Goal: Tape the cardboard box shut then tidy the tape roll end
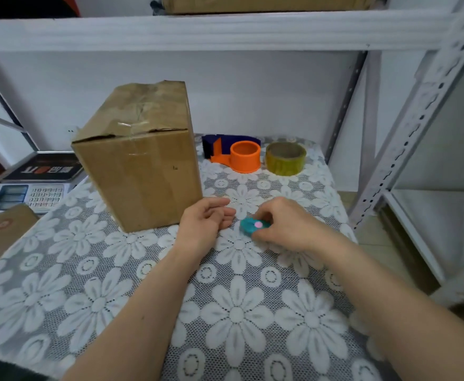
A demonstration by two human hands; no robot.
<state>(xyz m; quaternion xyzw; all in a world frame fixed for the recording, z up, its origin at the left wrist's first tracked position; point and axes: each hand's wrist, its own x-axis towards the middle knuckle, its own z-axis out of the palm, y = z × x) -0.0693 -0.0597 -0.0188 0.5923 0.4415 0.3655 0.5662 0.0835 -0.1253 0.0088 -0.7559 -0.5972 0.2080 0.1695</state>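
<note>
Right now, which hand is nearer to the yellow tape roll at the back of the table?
The right hand. It grips a small teal object in front of the tape roll, slightly to its left. The left hand lies open farther left, beside the cardboard box.

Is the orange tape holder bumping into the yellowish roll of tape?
Apart. In the head view, a strip of lace tablecloth shows between the orange tape holder and the tape roll.

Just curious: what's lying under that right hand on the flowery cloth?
A small teal object with a pink dot, gripped by the right hand on the lace tablecloth. Its far end is covered by fingers, so its type is unclear.
</note>
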